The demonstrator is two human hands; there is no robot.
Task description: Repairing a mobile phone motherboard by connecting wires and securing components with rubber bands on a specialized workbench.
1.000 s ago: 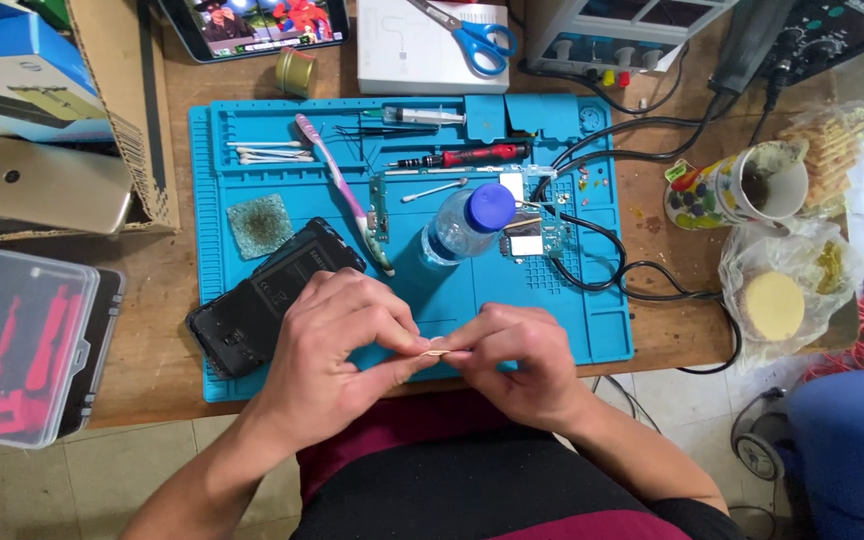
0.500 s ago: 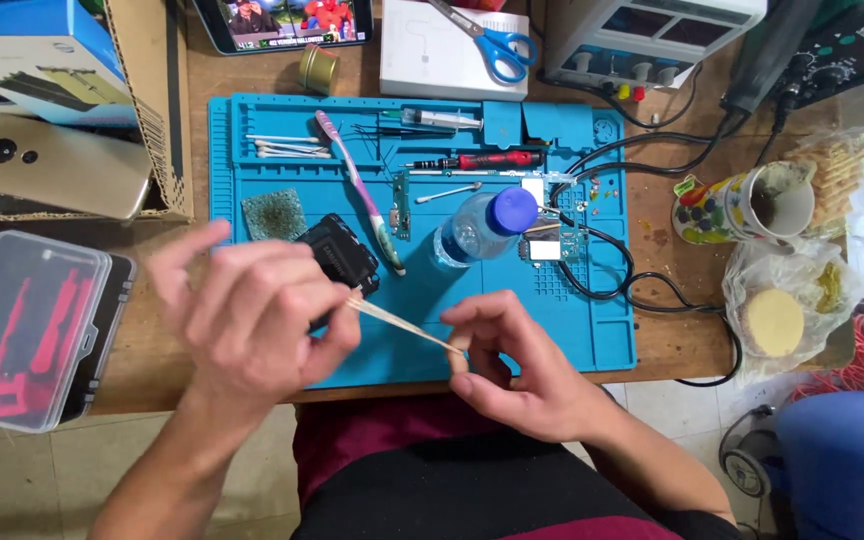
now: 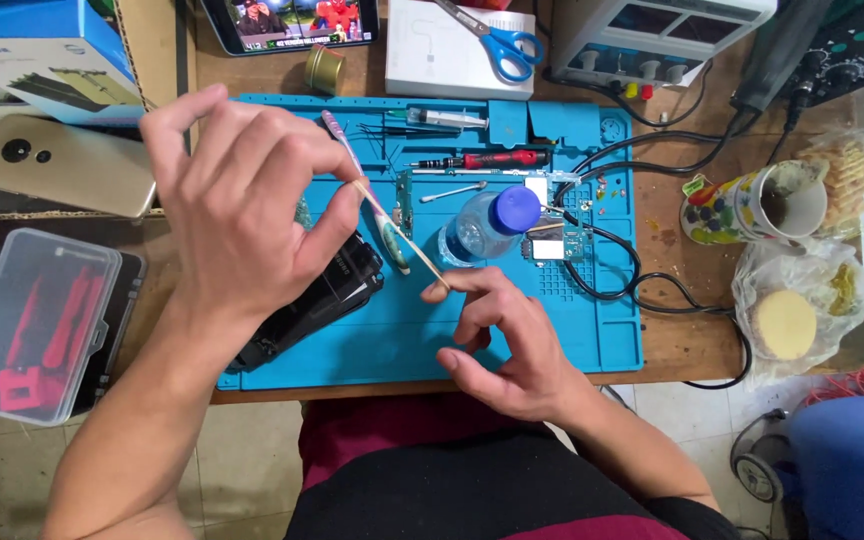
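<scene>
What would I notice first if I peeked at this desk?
Probably the two hands in the middle: the left hand and right hand stretch a thin tan strip between their fingertips. Under them lies a bright blue work mat, with a blue-capped bottle lying on it and blue-handled scissors on a white box above.

Mat (image 3: 592, 345): on table (image 3: 687, 345).
Bottle (image 3: 487, 225): on mat, centre.
Scissors (image 3: 492, 35): behind mat.
Mug (image 3: 752, 205): right of mat.

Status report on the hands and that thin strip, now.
Left hand and right hand raised over blue mat, each pinching one end of thin tan strip. Strip stretched taut. Black phone, bottle directly beneath.
</scene>
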